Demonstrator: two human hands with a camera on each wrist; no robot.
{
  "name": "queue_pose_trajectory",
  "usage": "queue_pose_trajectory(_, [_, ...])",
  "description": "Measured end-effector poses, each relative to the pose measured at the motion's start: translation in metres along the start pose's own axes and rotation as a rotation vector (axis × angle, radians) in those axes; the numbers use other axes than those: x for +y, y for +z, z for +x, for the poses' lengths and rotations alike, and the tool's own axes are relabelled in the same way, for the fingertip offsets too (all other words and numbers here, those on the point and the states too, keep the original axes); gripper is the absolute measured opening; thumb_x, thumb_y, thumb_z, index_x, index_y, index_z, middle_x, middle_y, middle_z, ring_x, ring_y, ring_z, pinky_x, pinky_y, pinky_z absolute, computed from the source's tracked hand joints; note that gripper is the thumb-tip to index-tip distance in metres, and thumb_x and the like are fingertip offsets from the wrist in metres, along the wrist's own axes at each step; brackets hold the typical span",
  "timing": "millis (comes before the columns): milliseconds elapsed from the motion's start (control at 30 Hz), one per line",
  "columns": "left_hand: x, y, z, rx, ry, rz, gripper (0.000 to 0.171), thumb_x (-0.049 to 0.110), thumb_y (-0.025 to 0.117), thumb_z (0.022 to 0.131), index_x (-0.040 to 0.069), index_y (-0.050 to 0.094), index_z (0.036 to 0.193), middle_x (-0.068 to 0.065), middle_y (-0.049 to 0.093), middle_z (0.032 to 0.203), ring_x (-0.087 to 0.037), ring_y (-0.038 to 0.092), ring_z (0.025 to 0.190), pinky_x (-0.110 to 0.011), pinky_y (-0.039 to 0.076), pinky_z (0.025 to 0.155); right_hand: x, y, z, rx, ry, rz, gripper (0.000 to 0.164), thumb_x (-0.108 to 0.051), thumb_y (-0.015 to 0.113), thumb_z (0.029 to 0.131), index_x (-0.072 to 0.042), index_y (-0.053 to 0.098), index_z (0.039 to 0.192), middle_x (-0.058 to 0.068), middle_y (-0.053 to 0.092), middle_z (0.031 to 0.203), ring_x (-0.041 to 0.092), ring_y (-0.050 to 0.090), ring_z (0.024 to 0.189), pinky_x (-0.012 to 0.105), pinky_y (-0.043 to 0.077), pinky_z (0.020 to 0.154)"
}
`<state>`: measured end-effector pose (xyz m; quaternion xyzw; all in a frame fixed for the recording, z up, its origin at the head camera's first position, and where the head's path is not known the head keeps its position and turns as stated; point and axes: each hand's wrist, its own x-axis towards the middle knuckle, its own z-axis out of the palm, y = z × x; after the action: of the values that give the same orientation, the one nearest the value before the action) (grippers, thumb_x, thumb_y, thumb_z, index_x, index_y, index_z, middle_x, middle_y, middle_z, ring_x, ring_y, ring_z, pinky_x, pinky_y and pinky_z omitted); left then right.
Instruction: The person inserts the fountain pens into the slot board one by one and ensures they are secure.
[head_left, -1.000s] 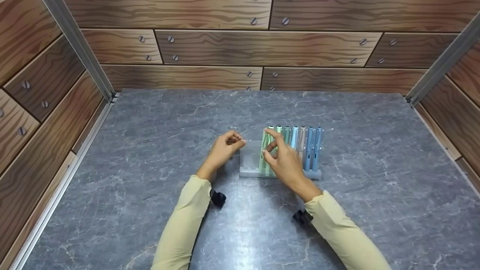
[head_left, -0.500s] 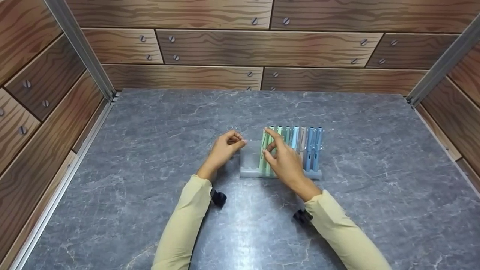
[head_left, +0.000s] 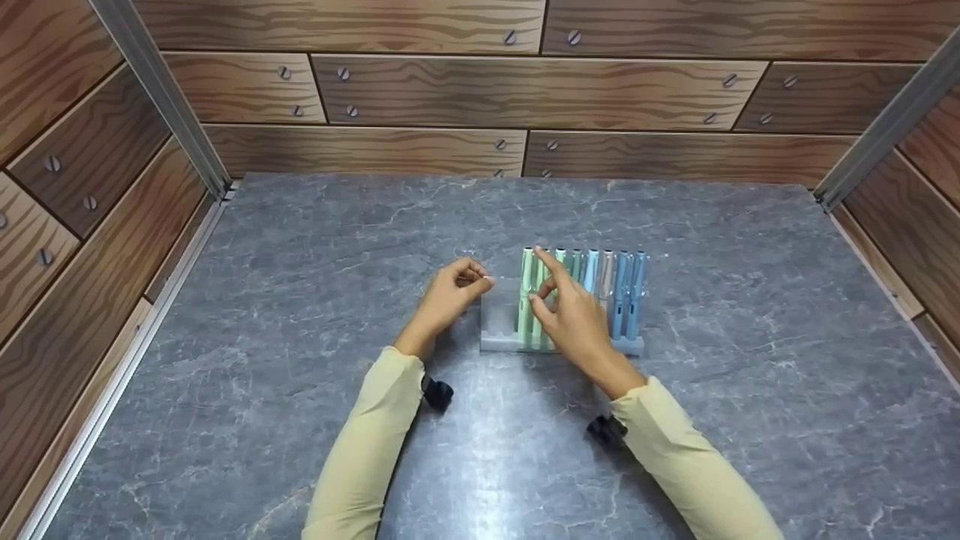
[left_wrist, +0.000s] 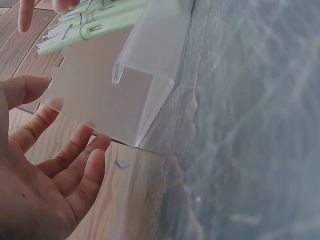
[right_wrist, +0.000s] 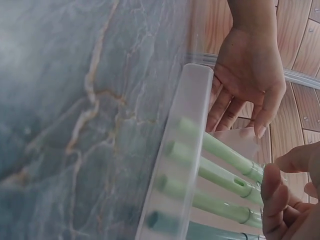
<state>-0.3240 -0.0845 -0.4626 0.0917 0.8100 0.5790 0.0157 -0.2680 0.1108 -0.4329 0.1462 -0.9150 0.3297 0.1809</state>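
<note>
A clear display stand (head_left: 499, 311) stands on the table with several pens upright in it, running from green pens (head_left: 526, 292) at left to blue pens (head_left: 634, 300) at right. My left hand (head_left: 450, 296) pinches the stand's upper left corner; in the left wrist view its thumb and index finger meet at the panel's edge (left_wrist: 85, 100). My right hand (head_left: 574, 319) is in front of the green pens, its index finger extended near their tops and its other fingers loosely bent. It hides the lower part of the middle pens. No pen shows gripped in it.
The grey marbled table (head_left: 225, 375) spreads around the stand. Wood-patterned walls (head_left: 420, 90) enclose its back and sides, with metal posts (head_left: 161, 90) at the corners. Both wrists carry small black cameras (head_left: 437, 394).
My right index finger has shifted slightly right and up, off the leftmost green pen's top, which now shows. My left hand stays on the stand's corner.
</note>
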Motion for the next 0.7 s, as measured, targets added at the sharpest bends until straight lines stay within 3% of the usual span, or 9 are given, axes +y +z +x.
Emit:
queue_pose_trajectory(200, [0.001,-0.001,0.0,-0.032,0.004,0.011,0.021,0.025,0.067,0.087,0.009,0.062,0.1,-0.012,0.065,0.104,-0.026,0.064,0.102,-0.036,0.052,0.086,0.004,-0.011,-0.003,0.029,-0.026,0.032,0.055,-0.014,0.067,0.09,-0.014,0.046,0.14,0.003,0.065,0.087,0.009,0.054,0.055,0.025,0.04,0.049])
queue_pose_trajectory(400, [0.003,-0.006,-0.002,-0.061,0.017,0.078,0.036,0.035,0.065,0.089,0.01,0.06,0.115,-0.013,0.062,0.121,-0.029,0.058,0.118,-0.047,0.046,0.098,0.009,-0.022,-0.006,0.035,-0.067,0.021,0.048,-0.015,0.068,0.09,-0.011,0.052,0.135,0.005,0.064,0.089,0.016,0.063,0.066,0.03,0.045,0.054])
queue_pose_trajectory(700, [0.008,-0.013,-0.003,-0.026,0.058,0.175,0.041,0.042,0.063,0.089,0.014,0.059,0.119,-0.008,0.059,0.128,-0.027,0.053,0.123,-0.048,0.042,0.102,0.017,-0.035,-0.009,0.017,-0.099,-0.025,0.043,-0.018,0.069,0.089,-0.01,0.056,0.129,0.008,0.064,0.097,0.021,0.065,0.078,0.035,0.05,0.06])
